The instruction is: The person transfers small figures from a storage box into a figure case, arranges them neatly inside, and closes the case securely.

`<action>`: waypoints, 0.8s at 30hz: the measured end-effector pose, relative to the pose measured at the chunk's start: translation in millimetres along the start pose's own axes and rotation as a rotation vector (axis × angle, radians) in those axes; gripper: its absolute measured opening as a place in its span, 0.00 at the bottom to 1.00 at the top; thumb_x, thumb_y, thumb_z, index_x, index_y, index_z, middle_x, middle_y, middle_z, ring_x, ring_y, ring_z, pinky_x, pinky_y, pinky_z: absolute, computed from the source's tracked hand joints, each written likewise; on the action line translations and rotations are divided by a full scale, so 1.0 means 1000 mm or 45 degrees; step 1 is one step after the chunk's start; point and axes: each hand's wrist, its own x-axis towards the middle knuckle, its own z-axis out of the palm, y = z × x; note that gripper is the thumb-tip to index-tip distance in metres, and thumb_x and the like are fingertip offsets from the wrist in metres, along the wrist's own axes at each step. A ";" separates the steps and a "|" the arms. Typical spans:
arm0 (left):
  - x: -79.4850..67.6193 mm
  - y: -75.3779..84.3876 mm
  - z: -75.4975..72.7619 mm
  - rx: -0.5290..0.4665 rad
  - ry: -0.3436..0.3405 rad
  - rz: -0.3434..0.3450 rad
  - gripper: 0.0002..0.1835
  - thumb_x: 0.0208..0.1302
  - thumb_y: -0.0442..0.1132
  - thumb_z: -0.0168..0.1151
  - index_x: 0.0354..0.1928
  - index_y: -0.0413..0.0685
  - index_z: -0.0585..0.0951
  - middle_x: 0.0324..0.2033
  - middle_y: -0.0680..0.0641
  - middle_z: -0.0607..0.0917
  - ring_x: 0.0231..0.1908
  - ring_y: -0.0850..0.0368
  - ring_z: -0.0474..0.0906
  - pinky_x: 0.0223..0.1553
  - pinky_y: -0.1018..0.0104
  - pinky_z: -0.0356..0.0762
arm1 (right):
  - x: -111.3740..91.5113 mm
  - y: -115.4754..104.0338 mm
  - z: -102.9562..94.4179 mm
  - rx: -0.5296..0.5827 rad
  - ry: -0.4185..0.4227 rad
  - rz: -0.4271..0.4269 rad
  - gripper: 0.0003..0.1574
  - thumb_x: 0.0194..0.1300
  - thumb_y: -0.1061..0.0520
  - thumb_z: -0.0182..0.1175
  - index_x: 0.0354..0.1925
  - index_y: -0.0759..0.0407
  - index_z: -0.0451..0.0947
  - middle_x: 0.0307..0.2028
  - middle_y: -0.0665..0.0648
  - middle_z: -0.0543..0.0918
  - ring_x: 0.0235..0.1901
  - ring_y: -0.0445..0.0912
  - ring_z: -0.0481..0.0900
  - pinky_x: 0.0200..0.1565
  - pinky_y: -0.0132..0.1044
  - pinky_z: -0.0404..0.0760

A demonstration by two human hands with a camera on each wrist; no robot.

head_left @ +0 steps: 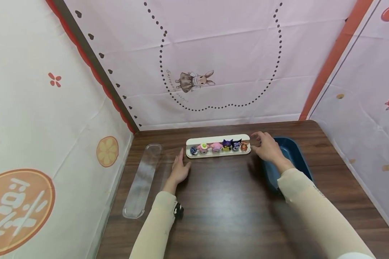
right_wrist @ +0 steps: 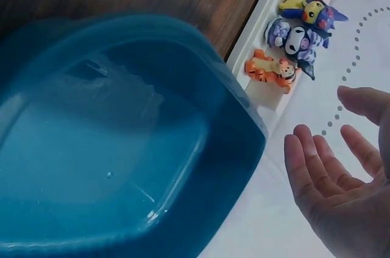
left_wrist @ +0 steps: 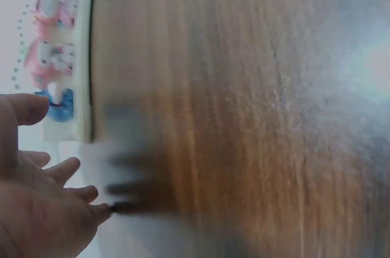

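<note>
A long white display tray (head_left: 218,139) lies near the table's back edge with several small cartoon figurines standing in a row in it. At its left end is a blue figurine (left_wrist: 60,108), followed by pink ones (head_left: 216,147). Toward the right end come a purple-and-yellow figurine (right_wrist: 314,13), a dark-eared purple one (right_wrist: 298,41) and an orange striped tiger (right_wrist: 271,70). My left hand (head_left: 179,171) is just off the left end, fingers spread. Beside the right end hovers my right hand (head_left: 268,147), fingers loosely bent. Both hands hold nothing.
A dark blue plastic basin (head_left: 297,155) stands to the right, partly beneath my right forearm. On the left lies a long transparent plastic cover (head_left: 142,181). Patterned cloth walls (head_left: 227,72) enclose the brown wooden table (head_left: 220,216) at the back and both sides.
</note>
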 end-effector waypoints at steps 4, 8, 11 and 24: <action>-0.014 0.010 -0.005 -0.010 0.045 0.048 0.39 0.77 0.40 0.56 0.83 0.47 0.51 0.81 0.35 0.56 0.81 0.35 0.47 0.81 0.38 0.47 | -0.004 -0.005 0.002 0.011 0.011 -0.004 0.34 0.73 0.56 0.62 0.72 0.62 0.67 0.60 0.71 0.73 0.56 0.66 0.78 0.55 0.63 0.78; -0.029 0.016 -0.011 0.021 0.121 0.110 0.37 0.75 0.39 0.59 0.81 0.48 0.58 0.79 0.37 0.60 0.80 0.37 0.52 0.80 0.38 0.51 | -0.009 -0.012 0.011 0.034 0.016 -0.041 0.34 0.72 0.56 0.63 0.71 0.63 0.68 0.59 0.71 0.75 0.55 0.65 0.79 0.54 0.62 0.79; -0.042 0.021 -0.016 0.050 0.172 0.138 0.37 0.74 0.39 0.61 0.81 0.50 0.60 0.79 0.41 0.61 0.79 0.38 0.54 0.79 0.37 0.52 | -0.009 -0.018 0.022 0.067 0.020 -0.089 0.32 0.71 0.56 0.64 0.69 0.63 0.71 0.58 0.70 0.76 0.52 0.62 0.81 0.50 0.58 0.80; -0.122 0.025 -0.042 0.165 0.475 0.244 0.40 0.63 0.37 0.73 0.76 0.47 0.68 0.75 0.41 0.68 0.78 0.35 0.56 0.74 0.33 0.59 | -0.006 -0.081 0.077 0.443 -0.088 -0.343 0.30 0.67 0.61 0.69 0.65 0.63 0.75 0.56 0.69 0.81 0.48 0.59 0.85 0.53 0.53 0.85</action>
